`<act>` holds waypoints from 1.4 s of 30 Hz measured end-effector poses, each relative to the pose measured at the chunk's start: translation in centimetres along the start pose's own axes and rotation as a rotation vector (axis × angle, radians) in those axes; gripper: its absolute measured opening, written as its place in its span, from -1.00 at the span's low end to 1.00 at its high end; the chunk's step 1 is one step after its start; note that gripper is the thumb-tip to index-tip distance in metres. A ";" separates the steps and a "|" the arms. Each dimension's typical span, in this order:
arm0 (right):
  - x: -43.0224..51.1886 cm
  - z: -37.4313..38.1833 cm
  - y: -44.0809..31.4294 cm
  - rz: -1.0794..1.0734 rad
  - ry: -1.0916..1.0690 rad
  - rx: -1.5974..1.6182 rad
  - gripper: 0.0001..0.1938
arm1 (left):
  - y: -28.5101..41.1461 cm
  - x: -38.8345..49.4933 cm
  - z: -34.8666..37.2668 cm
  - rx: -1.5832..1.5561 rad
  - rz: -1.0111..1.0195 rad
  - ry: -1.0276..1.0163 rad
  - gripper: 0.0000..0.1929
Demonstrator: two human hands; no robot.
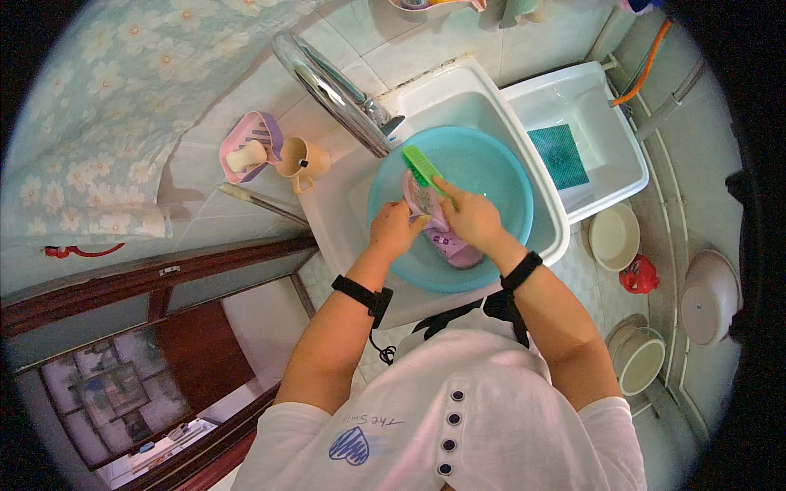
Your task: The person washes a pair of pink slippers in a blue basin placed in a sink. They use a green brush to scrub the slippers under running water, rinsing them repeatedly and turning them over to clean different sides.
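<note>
A round turquoise plastic basin [491, 153] sits in the white sink [556, 236], with water in it. Over the basin, my left hand [395, 227] grips the edge of a pinkish-purple slipper or shoe [455, 247] whose worn, dirty patch faces up. My right hand [471, 216] holds a green scrubbing brush [422, 162], its bristles at the top of that patch. The right hand's fingers also lie close beside the pink item; whether they grip it is unclear. Part of the item reaches down towards the basin's near side.
A chrome faucet [334, 92] arches over the sink's back left. A yellow mug [315, 158] and a pink soap dish [232, 147] are left of it. Right of the sink stand a white tub [620, 144] with a green mesh mat [559, 156], a cream basin [614, 236] and a red bag [638, 274].
</note>
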State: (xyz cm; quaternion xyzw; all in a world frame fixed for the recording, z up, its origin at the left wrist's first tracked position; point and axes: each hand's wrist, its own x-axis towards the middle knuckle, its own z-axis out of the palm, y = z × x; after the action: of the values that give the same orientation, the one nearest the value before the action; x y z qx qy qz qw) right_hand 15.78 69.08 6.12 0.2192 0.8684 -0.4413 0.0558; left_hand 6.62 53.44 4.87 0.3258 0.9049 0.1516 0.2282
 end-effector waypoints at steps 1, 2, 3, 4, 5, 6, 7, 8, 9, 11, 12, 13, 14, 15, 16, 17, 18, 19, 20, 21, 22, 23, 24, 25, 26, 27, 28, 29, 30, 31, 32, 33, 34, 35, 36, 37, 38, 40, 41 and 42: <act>0.2 -0.5 0.1 0.024 -0.002 0.018 -0.59 | 0.1 0.1 -0.2 0.010 -0.011 -0.018 -0.61; -0.1 -1.1 0.3 0.012 0.017 0.019 -0.59 | 0.1 0.1 -0.3 0.020 -0.031 -0.050 -0.60; -0.9 -1.7 0.3 0.002 0.033 0.022 -0.59 | 0.0 0.2 -0.5 0.031 -0.042 -0.077 -0.58; -1.8 -2.0 0.1 0.035 0.038 0.006 -0.59 | -0.1 0.3 -0.6 0.026 -0.058 -0.065 -0.59; -3.0 -2.2 -0.3 -0.101 0.081 0.000 -0.60 | -0.1 0.4 -0.6 0.019 -0.068 -0.053 -0.60; -4.9 -2.2 -0.6 -0.183 0.105 -0.021 -0.61 | -0.1 0.3 -0.6 0.019 -0.083 -0.037 -0.61; -6.4 -2.2 -1.0 -0.257 0.119 -0.044 -0.62 | 0.0 0.3 -0.5 0.014 -0.083 -0.033 -0.62; -7.1 -2.1 -1.3 -0.239 0.107 -0.117 -0.62 | 0.3 0.3 -0.3 0.022 -0.079 -0.012 -0.64; -7.5 -2.0 -1.6 -0.218 0.088 -0.193 -0.62 | 0.6 0.5 -0.1 0.035 -0.094 -0.026 -0.64; -7.4 -1.8 -1.8 -0.206 0.090 -0.279 -0.62 | 1.7 0.2 0.4 0.072 -0.008 0.014 -0.63; -6.8 -1.7 -1.8 -0.212 0.108 -0.288 -0.62 | 2.1 0.1 0.3 0.089 0.026 0.003 -0.63; -6.0 -1.6 -1.7 -0.226 0.152 -0.295 -0.62 | 2.3 0.1 0.2 0.107 -0.008 0.006 -0.64; -5.4 -1.4 -1.5 -0.201 0.134 -0.300 -0.62 | 2.6 0.1 0.0 0.116 -0.038 -0.005 -0.65; -4.7 -1.2 -1.4 -0.189 0.146 -0.306 -0.62 | 2.8 0.3 -0.2 0.132 -0.054 0.011 -0.65; -3.8 -1.1 -1.2 -0.197 0.165 -0.305 -0.62 | 3.1 0.3 -0.2 0.119 -0.045 0.017 -0.64; -3.0 -1.1 -1.0 -0.150 0.154 -0.316 -0.62 | 3.4 0.1 -0.2 0.117 -0.027 0.042 -0.62; -2.1 -1.1 -0.8 -0.118 0.150 -0.320 -0.62 | 3.5 -0.1 -0.2 0.117 -0.011 0.066 -0.60; -1.3 -1.2 -0.6 -0.104 0.155 -0.306 -0.61 | 3.6 -0.4 -0.1 0.129 0.020 0.066 -0.60; -0.6 -1.4 -0.2 -0.060 0.126 -0.295 -0.61 | 3.8 -0.5 0.0 0.140 0.055 0.066 -0.59; -0.1 -1.8 0.3 -0.036 0.110 -0.271 -0.61 | 3.9 -0.5 0.1 0.153 0.079 0.047 -0.59; 0.0 -2.0 0.6 0.012 0.097 -0.262 -0.60 | 3.9 -0.6 0.2 0.126 0.083 0.071 -0.59; -0.3 -2.2 1.0 -0.014 0.099 -0.170 -0.60 | 3.9 -0.5 0.3 0.105 0.069 0.073 -0.59; -1.1 -2.3 1.3 -0.018 0.102 -0.094 -0.60 | 3.7 -0.4 0.2 0.083 0.049 0.076 -0.59; -2.5 -2.1 1.5 -0.026 0.099 -0.009 -0.60 | 3.6 -0.4 0.1 0.085 0.017 0.056 -0.60; -3.9 -1.8 1.5 -0.047 0.106 0.025 -0.59 | 3.4 0.0 -0.1 0.084 -0.016 0.035 -0.60; -5.4 -1.4 1.5 -0.075 0.117 0.069 -0.59 | 3.2 0.4 -0.3 0.086 -0.038 0.034 -0.60; -6.8 -0.9 1.4 -0.151 0.184 0.122 -0.59 | 3.0 0.5 -0.4 0.077 -0.031 0.018 -0.58; -7.3 -0.4 1.2 -0.111 0.144 0.111 -0.59 | 3.0 0.8 -0.4 0.072 -0.011 0.022 -0.57; -7.5 0.0 0.9 -0.119 0.167 0.107 -0.59 | 3.1 0.9 -0.3 0.072 0.015 0.035 -0.56; -7.4 0.4 0.7 -0.077 0.157 0.087 -0.59 | 3.3 1.0 -0.1 0.072 0.029 0.032 -0.56; -6.4 0.6 0.6 -0.096 0.188 0.077 -0.58 | 3.7 0.9 0.3 0.076 0.043 0.036 -0.57; -5.3 0.7 0.7 -0.063 0.188 0.055 -0.57 | 4.0 0.8 0.7 0.086 0.061 0.037 -0.57; -4.1 0.7 0.8 -0.035 0.169 0.036 -0.56 | 4.2 0.8 0.9 0.089 0.057 0.034 -0.57; -3.4 0.7 1.0 -0.063 0.219 0.039 -0.55 | 4.3 0.9 0.9 0.095 0.054 0.033 -0.58; -3.4 0.8 1.3 -0.095 0.248 0.041 -0.55 | 4.3 1.0 1.0 0.100 0.058 0.037 -0.58; -3.2 0.9 1.6 -0.190 0.338 0.054 -0.54 | 4.2 1.2 0.8 0.082 0.028 0.023 -0.58; -3.7 1.1 1.9 -0.147 0.265 0.036 -0.55 | 3.9 1.5 0.4 0.061 0.003 0.018 -0.59; -5.9 1.9 2.2 -0.155 0.215 0.017 -0.55 | 3.1 2.0 -0.5 0.053 -0.047 -0.010 -0.60; -6.4 2.3 2.2 -0.185 0.231 0.034 -0.55 | 2.8 2.4 -0.9 0.066 -0.067 -0.037 -0.60; -6.5 2.6 2.3 -0.179 0.244 0.038 -0.55 | 2.7 2.5 -1.0 0.085 -0.098 -0.056 -0.61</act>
State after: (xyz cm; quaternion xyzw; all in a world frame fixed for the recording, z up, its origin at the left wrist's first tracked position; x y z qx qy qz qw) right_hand 22.34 66.08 4.76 0.1938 0.8764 -0.4307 -0.0941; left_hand 5.80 56.99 6.08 0.2945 0.9187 0.0924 0.2463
